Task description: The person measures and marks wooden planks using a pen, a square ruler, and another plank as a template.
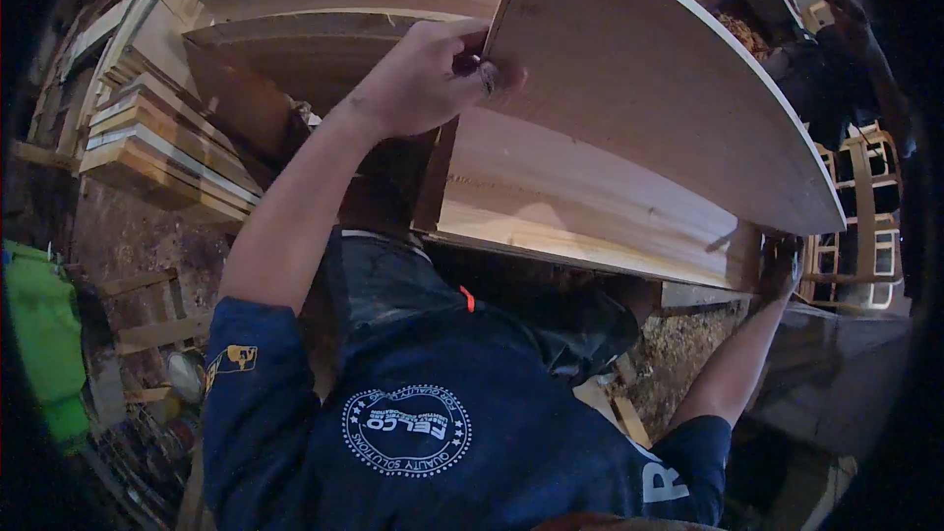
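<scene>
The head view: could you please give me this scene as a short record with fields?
Main item: broad wooden panel, tilted
Beneath it: long, trough-like wooden piece, partly covered by the panel in this view
Left hand: gripping the panel's edge near one corner
Right hand: at the far right end of the trough-like piece, fingers in shadow
To the left: stacked boards; bright green item at the picture's edge
Clothing: dark shirt with white print
Unclear: exact hold of the right hand
</scene>
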Action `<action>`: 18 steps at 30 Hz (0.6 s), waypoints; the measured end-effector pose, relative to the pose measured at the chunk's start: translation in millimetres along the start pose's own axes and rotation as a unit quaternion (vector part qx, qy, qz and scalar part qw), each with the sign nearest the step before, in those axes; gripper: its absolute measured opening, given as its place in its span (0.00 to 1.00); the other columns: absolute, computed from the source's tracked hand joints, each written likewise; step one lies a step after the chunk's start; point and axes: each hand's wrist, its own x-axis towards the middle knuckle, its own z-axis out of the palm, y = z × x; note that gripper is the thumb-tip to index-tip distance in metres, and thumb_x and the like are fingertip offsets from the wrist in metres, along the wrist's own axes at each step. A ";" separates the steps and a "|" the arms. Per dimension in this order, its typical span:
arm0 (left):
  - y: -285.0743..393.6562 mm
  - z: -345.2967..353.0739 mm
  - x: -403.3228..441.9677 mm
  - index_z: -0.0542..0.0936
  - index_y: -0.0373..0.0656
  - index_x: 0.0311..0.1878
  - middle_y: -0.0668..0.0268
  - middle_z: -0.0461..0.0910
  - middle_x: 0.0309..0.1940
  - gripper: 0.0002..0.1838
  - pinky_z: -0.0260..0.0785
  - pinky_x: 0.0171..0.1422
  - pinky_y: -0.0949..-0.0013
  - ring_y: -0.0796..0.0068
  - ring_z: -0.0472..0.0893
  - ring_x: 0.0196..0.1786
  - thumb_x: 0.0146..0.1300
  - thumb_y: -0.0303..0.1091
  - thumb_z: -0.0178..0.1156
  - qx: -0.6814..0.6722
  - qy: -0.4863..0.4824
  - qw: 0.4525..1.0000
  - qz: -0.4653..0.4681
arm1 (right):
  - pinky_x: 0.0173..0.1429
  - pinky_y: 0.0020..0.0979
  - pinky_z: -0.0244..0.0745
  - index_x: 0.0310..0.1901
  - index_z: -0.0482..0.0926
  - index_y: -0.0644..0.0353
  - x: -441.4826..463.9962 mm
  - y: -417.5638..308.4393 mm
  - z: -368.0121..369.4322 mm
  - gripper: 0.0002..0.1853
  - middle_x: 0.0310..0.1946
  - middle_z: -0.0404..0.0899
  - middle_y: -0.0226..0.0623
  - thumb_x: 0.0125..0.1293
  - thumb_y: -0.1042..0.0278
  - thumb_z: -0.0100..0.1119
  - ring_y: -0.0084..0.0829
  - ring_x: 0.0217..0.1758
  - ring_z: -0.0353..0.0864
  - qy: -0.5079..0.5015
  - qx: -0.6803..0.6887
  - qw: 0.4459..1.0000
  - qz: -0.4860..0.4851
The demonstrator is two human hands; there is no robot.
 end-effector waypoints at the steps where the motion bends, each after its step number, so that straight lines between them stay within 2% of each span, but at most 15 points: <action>1: 0.2 2.8 -0.3 0.79 0.39 0.61 0.65 0.86 0.47 0.21 0.76 0.58 0.69 0.76 0.83 0.49 0.70 0.38 0.69 -0.031 0.032 0.999 0.016 | 0.62 0.35 0.76 0.63 0.77 0.59 3.1 -2.2 -7.3 0.21 0.58 0.80 0.37 0.76 0.56 0.59 0.34 0.57 0.80 0.053 -0.002 0.998 0.014; 2: 0.7 7.8 0.1 0.80 0.38 0.60 0.63 0.86 0.47 0.19 0.76 0.56 0.68 0.75 0.83 0.48 0.70 0.37 0.68 -0.061 0.065 0.996 0.032 | 0.62 0.36 0.76 0.64 0.77 0.59 5.6 -2.2 -13.7 0.21 0.59 0.79 0.39 0.78 0.54 0.57 0.35 0.57 0.80 0.106 -0.002 0.994 0.026; 3: 1.1 9.6 0.4 0.81 0.38 0.59 0.61 0.87 0.47 0.18 0.77 0.55 0.68 0.75 0.83 0.48 0.70 0.35 0.68 -0.091 0.098 0.990 0.049 | 0.63 0.37 0.76 0.67 0.74 0.58 -3.8 -6.9 -11.6 0.23 0.61 0.78 0.40 0.78 0.55 0.55 0.35 0.59 0.78 0.135 -0.063 0.988 -0.043; 5: 3.5 6.3 -2.3 0.80 0.38 0.60 0.62 0.86 0.50 0.19 0.76 0.57 0.68 0.75 0.83 0.49 0.70 0.36 0.68 -0.111 0.072 0.991 0.009 | 0.63 0.40 0.76 0.73 0.68 0.56 -51.7 -28.5 21.4 0.26 0.65 0.76 0.41 0.80 0.55 0.53 0.35 0.63 0.76 0.187 -0.182 0.949 -0.178; 7: 1.4 1.9 -3.8 0.80 0.38 0.60 0.64 0.86 0.50 0.19 0.75 0.58 0.68 0.76 0.82 0.50 0.71 0.36 0.68 -0.122 0.044 0.991 -0.005 | 0.61 0.36 0.77 0.72 0.68 0.60 -144.1 -77.4 156.9 0.24 0.62 0.78 0.43 0.80 0.60 0.51 0.35 0.60 0.77 0.205 -0.062 0.957 -0.195; 9: -3.1 -2.2 -4.1 0.80 0.37 0.61 0.65 0.86 0.49 0.20 0.75 0.59 0.68 0.78 0.82 0.49 0.71 0.36 0.68 -0.133 0.018 0.991 0.010 | 0.61 0.36 0.77 0.68 0.73 0.66 -178.4 -80.0 194.7 0.22 0.57 0.81 0.43 0.80 0.63 0.51 0.35 0.56 0.80 0.030 0.025 0.977 -0.212; 11: -13.3 -3.3 -5.0 0.81 0.37 0.61 0.67 0.86 0.48 0.20 0.74 0.59 0.69 0.78 0.81 0.50 0.70 0.36 0.68 -0.147 0.005 0.989 -0.008 | 0.63 0.38 0.75 0.60 0.78 0.70 -226.3 -77.9 246.1 0.20 0.50 0.84 0.44 0.76 0.63 0.53 0.36 0.52 0.82 -0.130 -0.103 0.971 -0.174; 12: -17.4 -3.2 -3.9 0.82 0.37 0.61 0.67 0.86 0.48 0.20 0.74 0.60 0.69 0.78 0.81 0.51 0.70 0.36 0.68 -0.154 -0.002 0.988 -0.013 | 0.63 0.38 0.74 0.54 0.80 0.70 -251.2 -95.4 281.8 0.19 0.47 0.85 0.46 0.71 0.62 0.58 0.36 0.51 0.83 -0.259 -0.153 0.945 -0.128; 13: -18.8 -2.0 -3.1 0.82 0.37 0.60 0.68 0.86 0.47 0.20 0.74 0.59 0.69 0.78 0.81 0.50 0.70 0.38 0.69 -0.156 0.001 0.988 -0.002 | 0.62 0.37 0.75 0.53 0.80 0.70 -265.5 -97.5 309.6 0.20 0.46 0.85 0.46 0.67 0.62 0.62 0.35 0.51 0.83 -0.326 -0.141 0.929 -0.099; 15: -21.1 1.3 -4.1 0.84 0.37 0.58 0.69 0.86 0.46 0.21 0.75 0.57 0.69 0.79 0.81 0.49 0.69 0.42 0.70 -0.164 0.012 0.986 0.021 | 0.58 0.34 0.77 0.54 0.80 0.70 -285.9 -111.5 362.9 0.21 0.45 0.86 0.44 0.66 0.62 0.65 0.32 0.49 0.83 -0.411 -0.169 0.895 0.035; 17: -23.0 2.7 -6.0 0.84 0.37 0.59 0.67 0.87 0.49 0.21 0.74 0.60 0.71 0.80 0.80 0.52 0.68 0.39 0.71 -0.184 0.023 0.982 0.020 | 0.52 0.31 0.78 0.53 0.81 0.68 -297.7 -98.7 404.9 0.18 0.43 0.86 0.39 0.69 0.62 0.64 0.27 0.45 0.83 -0.429 -0.096 0.898 0.027; 18: -24.4 2.8 -6.4 0.84 0.37 0.59 0.66 0.87 0.51 0.21 0.73 0.62 0.71 0.80 0.80 0.54 0.67 0.38 0.71 -0.194 0.029 0.980 0.020 | 0.51 0.30 0.78 0.52 0.82 0.67 -295.2 -93.2 419.5 0.17 0.43 0.86 0.38 0.70 0.62 0.64 0.26 0.45 0.83 -0.435 -0.133 0.891 -0.013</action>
